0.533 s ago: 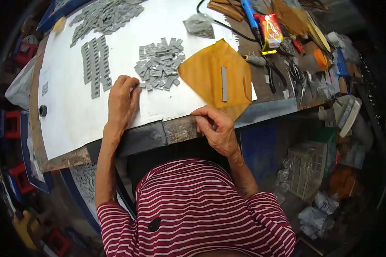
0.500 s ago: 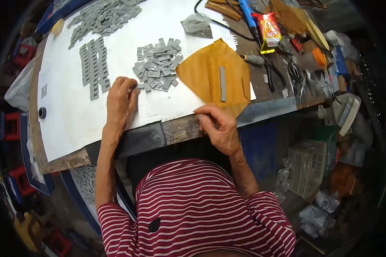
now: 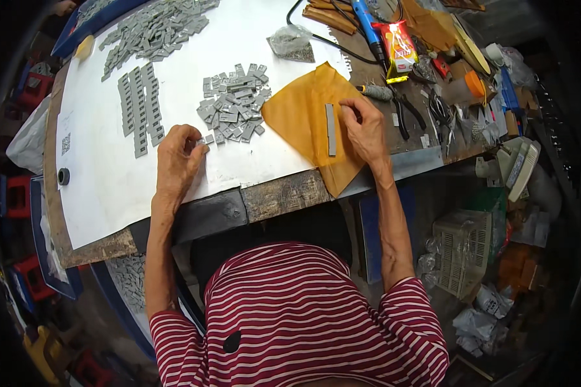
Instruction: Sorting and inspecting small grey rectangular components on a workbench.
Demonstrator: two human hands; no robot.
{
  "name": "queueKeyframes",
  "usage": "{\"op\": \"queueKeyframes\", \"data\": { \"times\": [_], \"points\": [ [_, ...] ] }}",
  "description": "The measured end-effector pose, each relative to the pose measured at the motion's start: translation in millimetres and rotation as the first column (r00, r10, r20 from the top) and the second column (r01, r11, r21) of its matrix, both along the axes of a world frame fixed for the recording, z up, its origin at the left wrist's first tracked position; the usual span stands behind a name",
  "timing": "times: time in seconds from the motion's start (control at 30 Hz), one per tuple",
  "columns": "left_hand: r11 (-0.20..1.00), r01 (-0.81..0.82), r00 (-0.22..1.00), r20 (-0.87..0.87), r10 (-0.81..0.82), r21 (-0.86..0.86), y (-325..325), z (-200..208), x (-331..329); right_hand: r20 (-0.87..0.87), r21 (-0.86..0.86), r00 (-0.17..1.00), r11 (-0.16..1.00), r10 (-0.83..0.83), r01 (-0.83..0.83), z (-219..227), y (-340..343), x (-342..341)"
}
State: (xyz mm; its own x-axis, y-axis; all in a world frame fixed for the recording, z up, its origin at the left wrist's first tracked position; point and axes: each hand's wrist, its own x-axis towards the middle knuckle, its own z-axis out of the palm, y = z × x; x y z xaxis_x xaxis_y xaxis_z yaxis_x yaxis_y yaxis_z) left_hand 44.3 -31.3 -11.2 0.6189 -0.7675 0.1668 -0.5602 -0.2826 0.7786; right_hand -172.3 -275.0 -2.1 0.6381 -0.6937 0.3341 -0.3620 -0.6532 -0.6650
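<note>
The left hand (image 3: 177,164) curls by small grey bits (image 3: 232,108); I can't tell if it pinches one. The right hand (image 3: 369,135) bends over brown paper (image 3: 290,116); its grip is hard to see. Just left of it, on the paper, a grey strip (image 3: 330,132) lies longways, near to far. The far grey heap (image 3: 155,32) is cut off.

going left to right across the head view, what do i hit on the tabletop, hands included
Small black round object → upright rows of grey pieces → left hand → smaller pile of grey pieces → long grey strip → right hand → black-handled pliers → orange cap.
</note>
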Motion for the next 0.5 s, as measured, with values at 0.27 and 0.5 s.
{"op": "queueKeyframes", "data": {
  "times": [0.27, 0.5],
  "points": [
    [1.0, 0.001, 1.0, -0.018, -0.001, -0.027, 4, 3, -4, -0.102, -0.194, 0.991, 0.976, 0.082, -0.1, -15, -15, 11],
    [0.998, 0.01, 1.0, 0.007, -0.01, -0.056, 5, -1, -4, -0.082, -0.206, 0.985, 0.965, 0.149, -0.163, -16, -19, 10]
  ]
}}
